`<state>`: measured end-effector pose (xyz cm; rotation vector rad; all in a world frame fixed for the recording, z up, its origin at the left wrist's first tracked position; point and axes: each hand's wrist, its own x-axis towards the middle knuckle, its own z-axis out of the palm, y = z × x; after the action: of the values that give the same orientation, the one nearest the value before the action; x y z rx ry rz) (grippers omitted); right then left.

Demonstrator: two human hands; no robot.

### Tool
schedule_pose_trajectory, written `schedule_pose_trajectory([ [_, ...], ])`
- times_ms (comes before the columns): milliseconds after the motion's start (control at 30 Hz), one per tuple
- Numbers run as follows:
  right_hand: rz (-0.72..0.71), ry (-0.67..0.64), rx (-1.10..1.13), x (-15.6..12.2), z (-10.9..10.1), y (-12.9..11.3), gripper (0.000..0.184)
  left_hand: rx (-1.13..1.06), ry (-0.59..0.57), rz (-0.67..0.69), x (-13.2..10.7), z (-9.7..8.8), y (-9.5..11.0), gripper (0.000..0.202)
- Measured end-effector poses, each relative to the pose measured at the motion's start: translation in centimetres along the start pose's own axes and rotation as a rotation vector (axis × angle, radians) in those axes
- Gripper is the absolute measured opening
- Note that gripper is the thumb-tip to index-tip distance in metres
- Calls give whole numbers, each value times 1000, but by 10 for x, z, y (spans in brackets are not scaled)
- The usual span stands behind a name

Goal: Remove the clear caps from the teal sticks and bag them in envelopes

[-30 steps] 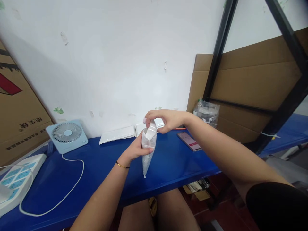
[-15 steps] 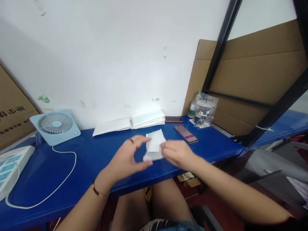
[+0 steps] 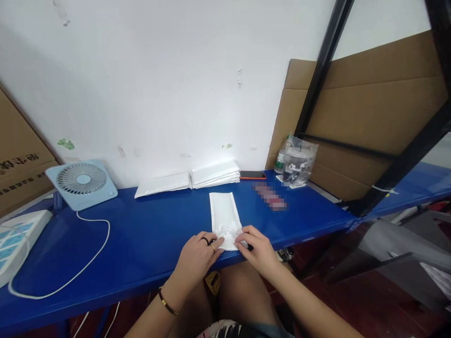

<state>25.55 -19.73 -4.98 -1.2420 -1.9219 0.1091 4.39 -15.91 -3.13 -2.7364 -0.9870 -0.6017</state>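
A white padded envelope (image 3: 224,209) lies flat and lengthwise on the blue table, its lower end near the front edge. Something shiny, like clear plastic film (image 3: 229,230), shows on that lower end; I cannot tell whether it is part of the envelope. My left hand (image 3: 202,251), with rings on its fingers, is closed on the lower left side, thumb and fingertips pressed on it. Across from it, my right hand (image 3: 257,246) pinches the lower right side. The fingers partly cover the envelope's lower corners.
Against the wall lie two stacks of white envelopes (image 3: 164,184) (image 3: 215,174) and an orange-edged phone (image 3: 252,175). A blurred-out phone (image 3: 270,196) lies to the right. Beyond it stand a bottle (image 3: 281,162) and a clear bag (image 3: 299,162). A fan (image 3: 82,183) and a power strip (image 3: 23,241) with its cable occupy the left.
The envelope, earlier folded short and held over the table, now lies unfolded at full length. Both hands have come down toward the front edge, and my left hand has gone from open to closed on it.
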Motion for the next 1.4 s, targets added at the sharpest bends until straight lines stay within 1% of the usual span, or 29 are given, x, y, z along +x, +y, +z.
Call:
schedule_pose_trajectory([
  [33,-37,8,-57,0,-1,-1,9,22,5,18,2,0,0,23],
  [133,-183,25,-295,4,-7,-11,20,79,38,50,9,-4,2,21],
  [200,-279,8,-430,13,-16,-20,17,82,71,64,14,-11,4,21],
  [267,-358,-28,-493,31,-28,-25,14,13,127,50,19,-22,4,23],
  [333,-391,-37,-466,58,-42,-25,16,-130,202,-52,22,-35,-2,30],
  [400,-311,6,-336,97,-56,-16,19,-265,275,-232,23,-46,-17,44],
  [433,-227,58,-242,119,-61,-8,20,-299,290,-322,24,-51,-28,50],
  [467,-120,142,-160,143,-64,1,22,-302,287,-398,24,-55,-42,53],
  [500,-18,223,-84,168,-65,13,24,-281,256,-449,24,-57,-57,54],
  [533,76,285,5,192,-63,26,26,-251,200,-481,25,-59,-73,53],
  [600,262,301,239,235,-52,54,28,-189,113,-531,27,-60,-106,49],
  [633,374,294,306,252,-44,68,29,-162,87,-543,28,-59,-122,48],
  [667,476,288,304,266,-34,82,30,-137,70,-551,29,-57,-138,48],
  [733,555,299,260,283,-15,108,32,-84,38,-556,33,-50,-166,47],
  [833,629,300,152,288,9,138,26,27,-3,-540,39,-34,-202,50],
  [900,660,293,79,287,18,152,27,96,-30,-531,44,-22,-221,54],
  [1000,681,280,-3,287,24,162,33,163,-79,-518,52,-8,-245,57],
  [1067,678,256,-37,290,25,163,35,171,-125,-494,56,-3,-257,54],
  [1133,652,246,-90,292,24,160,35,156,-158,-466,59,-2,-267,47],
  [1167,625,265,-132,292,23,157,37,149,-170,-461,60,-3,-270,44],
  [1233,540,346,-218,290,18,147,41,162,-177,-477,61,-9,-273,42],
  [1300,407,414,-234,283,13,130,40,209,-156,-503,62,-18,-270,44],
  [1333,323,413,-195,277,11,119,36,241,-121,-514,63,-24,-267,44],
  [1367,224,385,-136,271,10,106,33,269,-72,-517,64,-30,-261,44],
  [1400,112,331,-59,263,10,92,30,291,-18,-514,66,-36,-254,43],
])
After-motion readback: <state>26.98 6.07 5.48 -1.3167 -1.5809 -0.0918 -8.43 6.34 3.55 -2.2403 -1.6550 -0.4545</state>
